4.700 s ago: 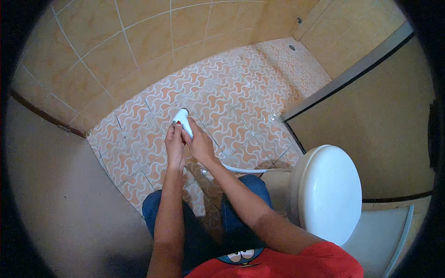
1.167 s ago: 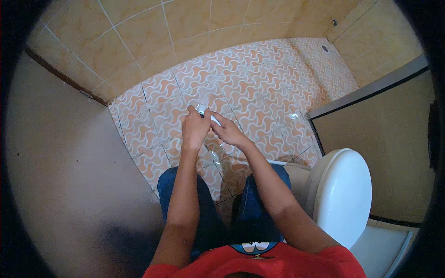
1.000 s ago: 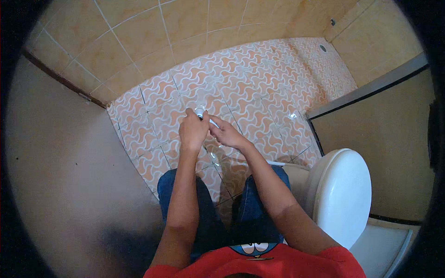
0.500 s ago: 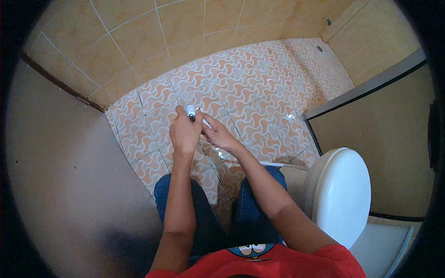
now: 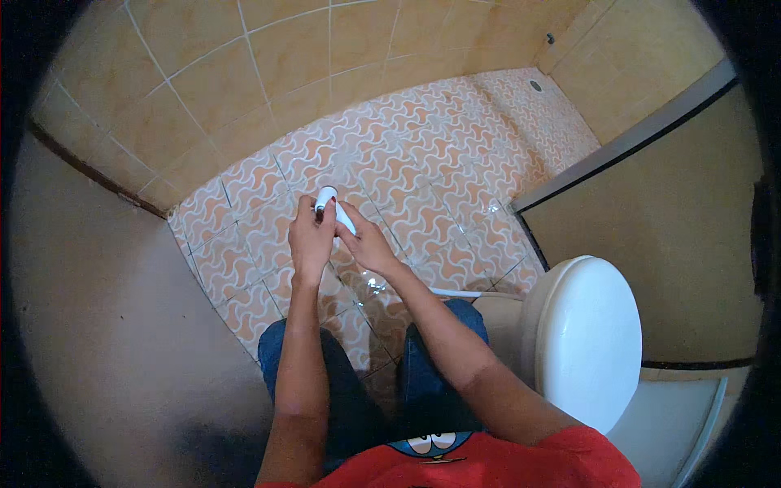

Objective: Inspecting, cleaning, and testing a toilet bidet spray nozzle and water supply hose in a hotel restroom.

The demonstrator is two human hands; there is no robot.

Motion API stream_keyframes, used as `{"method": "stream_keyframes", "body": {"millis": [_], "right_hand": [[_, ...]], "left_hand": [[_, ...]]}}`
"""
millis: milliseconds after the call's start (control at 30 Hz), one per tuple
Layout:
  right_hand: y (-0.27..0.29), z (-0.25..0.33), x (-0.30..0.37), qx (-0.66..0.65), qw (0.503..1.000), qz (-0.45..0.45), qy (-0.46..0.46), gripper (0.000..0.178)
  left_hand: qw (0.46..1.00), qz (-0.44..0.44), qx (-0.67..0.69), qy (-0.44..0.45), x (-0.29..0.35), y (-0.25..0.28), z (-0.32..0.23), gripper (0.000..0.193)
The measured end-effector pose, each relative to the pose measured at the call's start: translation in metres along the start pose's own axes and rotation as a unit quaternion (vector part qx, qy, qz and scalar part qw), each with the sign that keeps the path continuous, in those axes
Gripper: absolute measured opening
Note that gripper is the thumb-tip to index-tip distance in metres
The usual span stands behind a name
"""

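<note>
A white hand-held bidet sprayer (image 5: 346,220) is in front of me, over the patterned floor. My left hand (image 5: 311,244) closes round its head end, with the thumb across the white top and a dark part showing by the fingers. My right hand (image 5: 370,246) grips the handle from the right, its thumb against the lower end. Both hands are together, the fingers partly hidden behind the sprayer. A white hose (image 5: 460,293) passes behind my right forearm toward the toilet; where it joins the sprayer is hidden.
To my right stands a white toilet with its lid (image 5: 592,342) down. A grey-framed partition (image 5: 634,146) rises beyond it. The tiled floor (image 5: 439,236) has shiny wet spots. A yellow tiled wall (image 5: 285,65) is ahead, a drain (image 5: 535,85) far right, a grey-brown panel (image 5: 89,285) left.
My view has shifted slightly, so the surroundings sit a little further left. The sprayer has turned in my hands and shows more of its white head and handle; both hands still grip it.
</note>
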State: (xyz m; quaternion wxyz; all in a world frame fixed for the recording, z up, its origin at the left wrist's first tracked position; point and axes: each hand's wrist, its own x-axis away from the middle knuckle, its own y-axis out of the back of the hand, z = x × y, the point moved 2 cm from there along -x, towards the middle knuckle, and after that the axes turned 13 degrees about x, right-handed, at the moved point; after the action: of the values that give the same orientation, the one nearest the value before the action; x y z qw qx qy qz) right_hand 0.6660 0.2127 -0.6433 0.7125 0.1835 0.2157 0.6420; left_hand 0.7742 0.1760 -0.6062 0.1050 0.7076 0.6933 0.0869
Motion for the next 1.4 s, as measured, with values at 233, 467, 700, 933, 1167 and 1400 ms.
{"method": "stream_keyframes", "body": {"millis": [233, 467, 700, 933, 1167, 1400], "right_hand": [[0.005, -0.001, 0.000, 0.062, 0.996, -0.013, -0.056, 0.044], [0.016, 0.002, -0.002, 0.108, 0.990, -0.016, -0.086, 0.050], [0.021, 0.000, -0.001, 0.146, 0.981, -0.114, -0.055, 0.045], [0.032, 0.014, 0.000, 0.173, 0.976, -0.065, -0.110, 0.053], [0.034, 0.014, 0.003, 0.181, 0.973, -0.104, -0.096, 0.052], [0.035, 0.010, 0.005, 0.184, 0.970, -0.138, -0.077, 0.049]], "left_hand": [[0.993, 0.024, 0.112, 0.027, -0.006, -0.012, 0.018, 0.033], [0.971, 0.057, 0.226, 0.055, -0.007, -0.026, 0.029, 0.041], [0.921, 0.115, 0.354, 0.117, -0.001, -0.040, 0.022, 0.034], [0.884, 0.121, 0.430, 0.136, 0.001, -0.046, 0.018, 0.032], [0.881, 0.170, 0.423, 0.124, -0.002, -0.049, 0.021, 0.038], [0.877, 0.187, 0.425, 0.120, -0.001, -0.051, 0.022, 0.039]]}}
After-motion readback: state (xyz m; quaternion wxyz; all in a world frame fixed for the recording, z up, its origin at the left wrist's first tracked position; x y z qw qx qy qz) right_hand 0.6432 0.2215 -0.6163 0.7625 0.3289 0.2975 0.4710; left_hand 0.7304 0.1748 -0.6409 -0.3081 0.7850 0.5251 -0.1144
